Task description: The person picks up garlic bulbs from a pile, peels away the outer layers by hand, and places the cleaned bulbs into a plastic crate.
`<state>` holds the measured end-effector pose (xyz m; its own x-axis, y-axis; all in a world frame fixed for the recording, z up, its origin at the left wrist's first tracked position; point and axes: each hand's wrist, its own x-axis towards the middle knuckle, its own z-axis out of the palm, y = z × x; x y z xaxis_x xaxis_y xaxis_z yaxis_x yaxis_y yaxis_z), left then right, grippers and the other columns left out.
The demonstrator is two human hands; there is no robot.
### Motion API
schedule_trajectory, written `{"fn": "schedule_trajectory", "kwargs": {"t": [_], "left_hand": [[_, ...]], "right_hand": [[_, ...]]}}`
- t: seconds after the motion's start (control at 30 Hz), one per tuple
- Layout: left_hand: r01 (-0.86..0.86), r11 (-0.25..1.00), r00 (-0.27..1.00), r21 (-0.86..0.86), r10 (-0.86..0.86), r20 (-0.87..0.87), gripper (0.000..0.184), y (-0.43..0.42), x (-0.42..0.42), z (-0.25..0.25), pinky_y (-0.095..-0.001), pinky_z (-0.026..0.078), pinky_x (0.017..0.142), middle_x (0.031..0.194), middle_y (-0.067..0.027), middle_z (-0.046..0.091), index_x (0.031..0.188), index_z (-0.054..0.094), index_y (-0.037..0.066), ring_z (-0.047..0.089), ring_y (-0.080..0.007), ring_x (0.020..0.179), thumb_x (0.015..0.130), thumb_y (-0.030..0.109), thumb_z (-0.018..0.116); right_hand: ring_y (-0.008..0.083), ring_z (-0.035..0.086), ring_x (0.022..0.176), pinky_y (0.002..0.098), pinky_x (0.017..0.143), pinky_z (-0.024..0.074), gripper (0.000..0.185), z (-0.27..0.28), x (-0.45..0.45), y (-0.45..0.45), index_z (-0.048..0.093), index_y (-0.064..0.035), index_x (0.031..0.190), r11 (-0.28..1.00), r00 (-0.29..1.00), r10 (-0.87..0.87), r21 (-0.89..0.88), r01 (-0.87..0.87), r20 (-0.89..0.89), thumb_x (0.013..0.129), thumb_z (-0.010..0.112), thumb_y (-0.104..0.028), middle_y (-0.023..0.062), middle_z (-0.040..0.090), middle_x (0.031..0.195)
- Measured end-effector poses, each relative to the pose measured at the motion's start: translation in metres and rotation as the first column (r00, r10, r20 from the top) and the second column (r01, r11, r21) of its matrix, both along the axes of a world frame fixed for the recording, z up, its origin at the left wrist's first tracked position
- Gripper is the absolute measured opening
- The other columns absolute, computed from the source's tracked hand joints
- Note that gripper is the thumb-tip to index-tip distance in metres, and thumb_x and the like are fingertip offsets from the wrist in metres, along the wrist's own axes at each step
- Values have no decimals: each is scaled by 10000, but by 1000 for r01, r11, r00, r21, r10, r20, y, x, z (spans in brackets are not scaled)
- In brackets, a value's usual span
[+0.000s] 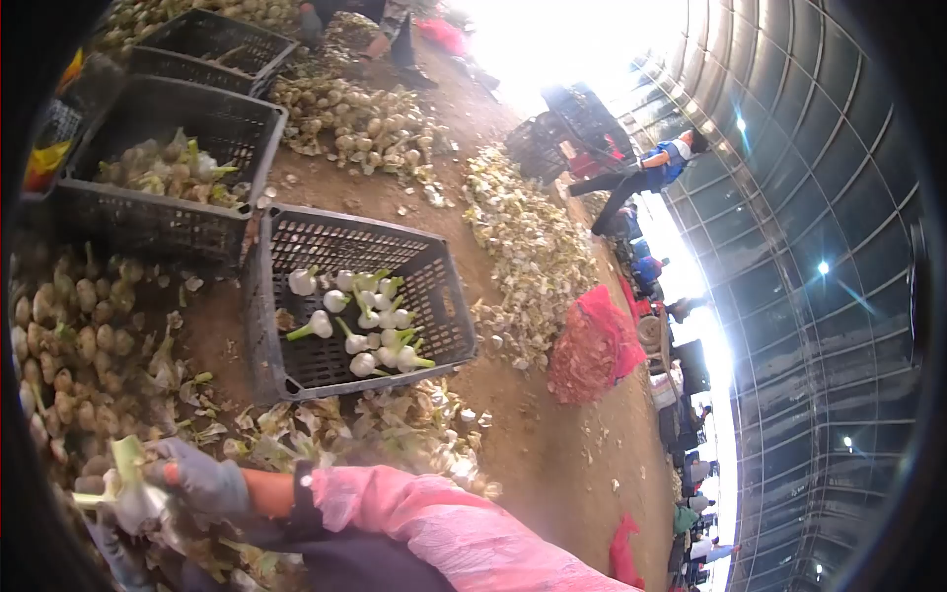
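Note:
My right hand (202, 481), in a grey glove, is closed around a garlic bulb (143, 501) with thick pale green stalks, at the lower left of the head view. A pink sleeve and a dark wristband cover that arm. Just under the bulb, my left hand (120, 557), also gloved, shows dimly at the dark frame edge; its grip is hard to make out. Beyond the right arm stands a black plastic crate (360, 219) with several trimmed white garlic bulbs (370, 316) inside. Loose stalks and peelings (335, 424) lie between arm and crate.
Untrimmed garlic (84, 326) is heaped at left. Another black crate (266, 148) holds garlic scraps. Behind it are a further crate (212, 35) and more garlic (360, 123). A red mesh sack (597, 350) sits on the dirt floor. A person (641, 178) walks near stacked crates (582, 118).

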<state>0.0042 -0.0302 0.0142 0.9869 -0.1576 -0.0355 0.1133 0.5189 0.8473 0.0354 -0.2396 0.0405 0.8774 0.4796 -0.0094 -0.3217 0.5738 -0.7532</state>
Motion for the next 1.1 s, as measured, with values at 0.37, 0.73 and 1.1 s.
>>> {"fn": "schedule_trajectory", "kwargs": {"t": [0.37,0.73,1.1], "left_hand": [[-138,966,986,-218,114,-118,272,19,12,9,-380,564,839,1294,-178,534,1031,664,-16,628,-303,1054,838,166,723],[-183,977,970,110,198,-141,216,-7,7,1,-247,502,856,1240,-65,515,1075,622,16,563,-116,1039,866,-24,655],[-283,942,956,180,291,-21,163,-9,5,12,-276,514,886,1242,-69,520,1010,637,37,560,-132,1054,866,-40,639]], "right_hand": [[281,612,1105,406,988,468,465,-86,27,-103,530,5,1277,352,833,534,-858,-375,-145,880,642,-209,147,630,1184],[227,635,877,309,764,520,376,-2,25,36,650,-56,1077,591,779,148,-686,424,609,779,790,-237,112,641,1019],[316,656,845,379,724,530,234,-1,16,42,654,-51,1013,479,671,165,-653,586,723,784,695,-30,116,674,915]]}}
